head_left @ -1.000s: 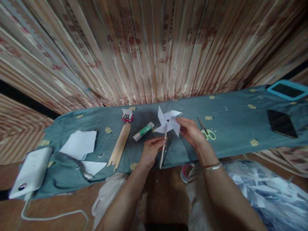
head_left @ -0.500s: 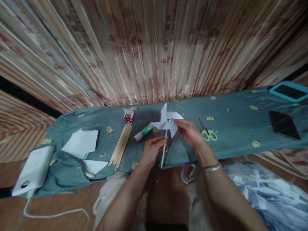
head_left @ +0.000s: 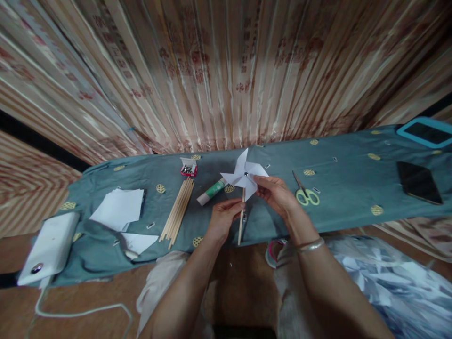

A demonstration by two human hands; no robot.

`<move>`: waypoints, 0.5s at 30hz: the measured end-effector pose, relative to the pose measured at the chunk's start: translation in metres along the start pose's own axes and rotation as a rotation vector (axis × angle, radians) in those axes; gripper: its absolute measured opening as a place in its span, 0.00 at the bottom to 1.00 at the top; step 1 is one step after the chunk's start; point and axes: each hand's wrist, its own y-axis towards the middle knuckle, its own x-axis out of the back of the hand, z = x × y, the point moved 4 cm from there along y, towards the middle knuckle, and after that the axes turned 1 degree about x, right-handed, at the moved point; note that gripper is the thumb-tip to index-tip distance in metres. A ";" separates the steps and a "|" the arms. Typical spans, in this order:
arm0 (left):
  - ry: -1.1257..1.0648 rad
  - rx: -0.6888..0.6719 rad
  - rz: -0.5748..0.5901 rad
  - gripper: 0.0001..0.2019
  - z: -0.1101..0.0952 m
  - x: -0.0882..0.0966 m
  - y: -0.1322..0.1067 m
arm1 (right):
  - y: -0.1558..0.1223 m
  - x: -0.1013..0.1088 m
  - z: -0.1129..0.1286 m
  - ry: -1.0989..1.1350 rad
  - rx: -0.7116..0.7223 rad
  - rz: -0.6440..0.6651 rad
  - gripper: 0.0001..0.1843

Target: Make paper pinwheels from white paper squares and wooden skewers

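A white paper pinwheel point(head_left: 243, 172) with a silver pin at its centre is fixed to a thin wooden stick point(head_left: 240, 228). My left hand point(head_left: 226, 217) pinches that stick just below the paper blades. At the pinwheel's right side, my right hand point(head_left: 277, 194) has its thumb and fingers closed on a blade close to the pin. Behind my left hand lies a green and white glue stick point(head_left: 213, 191). To the left rest several loose wooden sticks point(head_left: 178, 212), with a small open red box of pins point(head_left: 189, 168) beyond them.
Green-handled scissors point(head_left: 306, 195) lie to the right, and a black phone point(head_left: 418, 182) and blue-framed tablet point(head_left: 427, 132) farther right. White paper sheets point(head_left: 120, 207) and a corded white device point(head_left: 49, 247) occupy the left. A plastic bag point(head_left: 391, 282) of white paper pieces stands below right.
The pinwheel's blades have turned slightly around the pin, under my right hand's fingers. My left hand keeps its hold on the stick.
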 end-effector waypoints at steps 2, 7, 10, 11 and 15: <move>0.003 -0.001 -0.005 0.19 0.000 0.000 0.000 | 0.000 0.000 -0.001 -0.002 0.001 0.009 0.16; -0.015 0.002 -0.002 0.19 0.000 0.000 0.000 | 0.001 0.000 -0.002 -0.007 -0.001 -0.001 0.17; -0.031 0.005 -0.001 0.19 -0.001 0.000 0.000 | 0.001 0.002 -0.002 -0.001 -0.012 -0.019 0.19; -0.031 0.005 -0.004 0.19 -0.002 0.000 -0.001 | 0.002 0.003 -0.001 0.003 -0.010 -0.026 0.19; -0.015 0.005 -0.010 0.20 -0.001 0.001 -0.001 | 0.004 0.010 0.005 0.048 0.030 -0.078 0.19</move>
